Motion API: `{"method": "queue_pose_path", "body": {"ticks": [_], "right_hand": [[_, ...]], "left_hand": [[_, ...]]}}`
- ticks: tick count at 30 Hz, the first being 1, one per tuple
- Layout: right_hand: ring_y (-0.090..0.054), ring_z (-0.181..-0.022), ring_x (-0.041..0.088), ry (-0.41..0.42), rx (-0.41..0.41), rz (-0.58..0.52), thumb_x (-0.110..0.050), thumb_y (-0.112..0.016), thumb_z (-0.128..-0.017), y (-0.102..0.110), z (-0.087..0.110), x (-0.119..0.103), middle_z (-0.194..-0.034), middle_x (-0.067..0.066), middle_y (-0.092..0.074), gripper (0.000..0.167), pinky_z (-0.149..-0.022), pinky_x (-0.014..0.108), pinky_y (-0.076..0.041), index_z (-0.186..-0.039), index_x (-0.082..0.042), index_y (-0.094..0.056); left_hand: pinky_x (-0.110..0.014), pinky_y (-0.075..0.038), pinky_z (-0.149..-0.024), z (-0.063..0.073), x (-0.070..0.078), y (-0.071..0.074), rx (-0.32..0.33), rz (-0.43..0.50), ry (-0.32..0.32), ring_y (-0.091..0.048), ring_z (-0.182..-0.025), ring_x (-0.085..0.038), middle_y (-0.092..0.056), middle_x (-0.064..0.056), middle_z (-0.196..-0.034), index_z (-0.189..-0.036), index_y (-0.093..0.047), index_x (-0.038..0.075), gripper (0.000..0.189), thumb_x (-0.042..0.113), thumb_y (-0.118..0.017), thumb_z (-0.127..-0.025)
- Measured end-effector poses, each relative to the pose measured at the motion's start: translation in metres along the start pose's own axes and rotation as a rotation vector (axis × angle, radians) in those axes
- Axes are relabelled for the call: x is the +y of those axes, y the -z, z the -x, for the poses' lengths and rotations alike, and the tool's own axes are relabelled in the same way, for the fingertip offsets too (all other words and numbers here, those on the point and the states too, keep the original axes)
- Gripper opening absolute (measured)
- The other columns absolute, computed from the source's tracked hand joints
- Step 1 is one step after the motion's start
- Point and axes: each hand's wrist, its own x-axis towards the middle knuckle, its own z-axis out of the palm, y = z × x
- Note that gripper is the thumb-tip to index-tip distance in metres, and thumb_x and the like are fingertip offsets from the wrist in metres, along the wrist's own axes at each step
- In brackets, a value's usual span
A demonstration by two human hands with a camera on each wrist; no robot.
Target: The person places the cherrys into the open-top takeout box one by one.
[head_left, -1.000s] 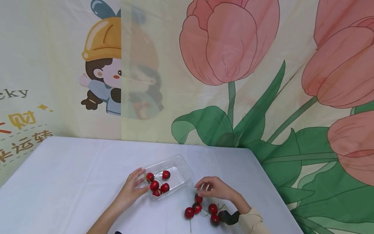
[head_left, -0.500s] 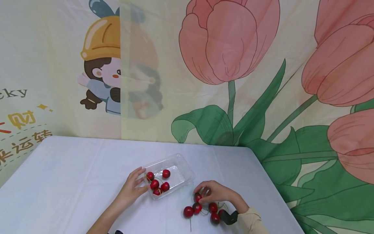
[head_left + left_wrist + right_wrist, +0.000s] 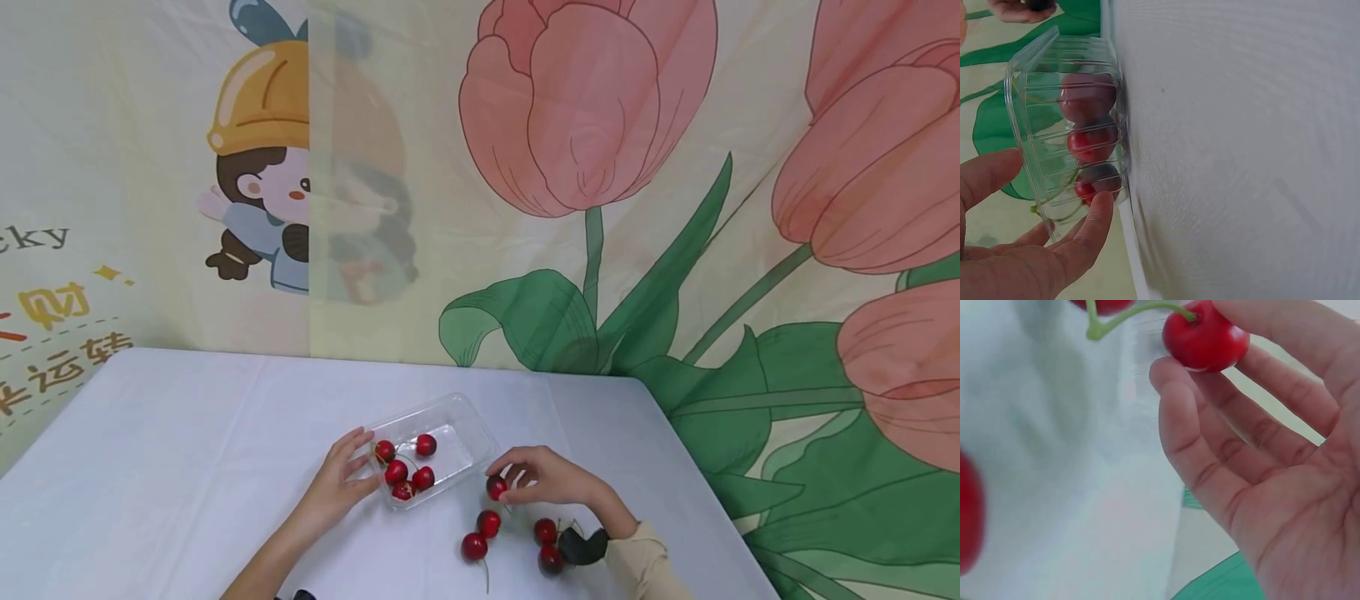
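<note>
A clear plastic container (image 3: 468,475) with several red cherries (image 3: 396,472) in its left part stands on the white table. My left hand (image 3: 337,486) holds its left end; in the left wrist view, the fingers (image 3: 1094,228) touch its ribbed wall and rim. Just off the container's right corner, my right hand (image 3: 551,477) pinches a cherry (image 3: 497,487) between thumb and fingertips. The right wrist view shows this cherry's green stem (image 3: 1141,309) trailing left from the fruit. Below it lie two loose cherries (image 3: 474,547), with two more cherries (image 3: 551,559) near the right wrist.
The white-covered table (image 3: 210,467) meets a hanging cloth backdrop (image 3: 390,333) printed with tulips and a cartoon figure. A black object (image 3: 585,547) sits at my right wrist, beside the cherries.
My right hand has closed on a cherry and carried it slightly up and left, toward the container. Two loose cherries have shifted left. The left hand and container have stayed put.
</note>
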Motion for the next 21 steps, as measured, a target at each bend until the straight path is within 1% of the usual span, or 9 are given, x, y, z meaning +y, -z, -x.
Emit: {"method": "queue_pose_path", "body": {"ticks": [3,7,12,14,17,21], "right_hand": [[-0.065,-0.092,0.01,0.029,0.001,-0.003,-0.013,-0.071,-0.089,0.003,-0.002,-0.009,-0.114,0.014,-0.066,0.039,-0.08,0.033,-0.06,-0.123,0.004,-0.061],[-0.065,-0.093,0.013,0.101,0.013,-0.003,-0.011,-0.071,-0.089,0.007,-0.006,-0.021,-0.113,0.017,-0.066,0.039,-0.08,0.037,-0.061,-0.123,0.005,-0.061],[-0.065,-0.094,0.016,0.205,0.07,0.019,-0.006,-0.07,-0.089,0.011,-0.015,-0.034,-0.113,0.018,-0.066,0.036,-0.08,0.038,-0.061,-0.122,0.002,-0.062],[-0.065,-0.094,0.019,0.233,0.102,0.027,-0.006,-0.071,-0.088,0.012,-0.02,-0.038,-0.113,0.018,-0.065,0.036,-0.08,0.036,-0.061,-0.122,0.002,-0.062],[-0.066,-0.095,0.022,0.253,0.148,0.036,-0.005,-0.071,-0.088,0.01,-0.029,-0.041,-0.113,0.019,-0.065,0.037,-0.08,0.034,-0.061,-0.122,0.004,-0.061],[-0.067,-0.095,0.024,0.253,0.203,0.04,-0.004,-0.071,-0.088,0.005,-0.041,-0.043,-0.111,0.019,-0.065,0.037,-0.081,0.033,-0.06,-0.122,0.005,-0.061]], "left_hand": [[-0.05,-0.047,-0.1,0.001,0.001,0.0,0.003,-0.002,0.003,-0.039,-0.131,-0.053,-0.018,-0.03,-0.153,-0.144,-0.032,-0.011,0.068,-0.005,-0.068,-0.086],[-0.05,-0.048,-0.1,0.001,0.002,0.0,0.011,0.0,-0.001,-0.04,-0.131,-0.053,-0.019,-0.03,-0.152,-0.144,-0.032,-0.011,0.069,-0.006,-0.068,-0.085],[-0.049,-0.049,-0.099,0.001,0.0,0.0,0.016,-0.003,-0.003,-0.04,-0.131,-0.053,-0.019,-0.03,-0.152,-0.144,-0.033,-0.011,0.068,-0.005,-0.068,-0.085],[-0.049,-0.049,-0.099,0.001,-0.001,0.0,0.016,0.001,-0.003,-0.04,-0.131,-0.052,-0.019,-0.03,-0.152,-0.144,-0.033,-0.011,0.068,-0.005,-0.068,-0.086],[-0.048,-0.049,-0.099,0.001,-0.002,0.0,0.015,0.012,-0.005,-0.039,-0.131,-0.052,-0.019,-0.03,-0.153,-0.144,-0.033,-0.011,0.068,-0.006,-0.068,-0.085],[-0.047,-0.05,-0.099,0.0,-0.004,-0.001,0.016,0.022,-0.008,-0.039,-0.131,-0.052,-0.019,-0.029,-0.153,-0.144,-0.033,-0.011,0.069,-0.006,-0.068,-0.085]]}}
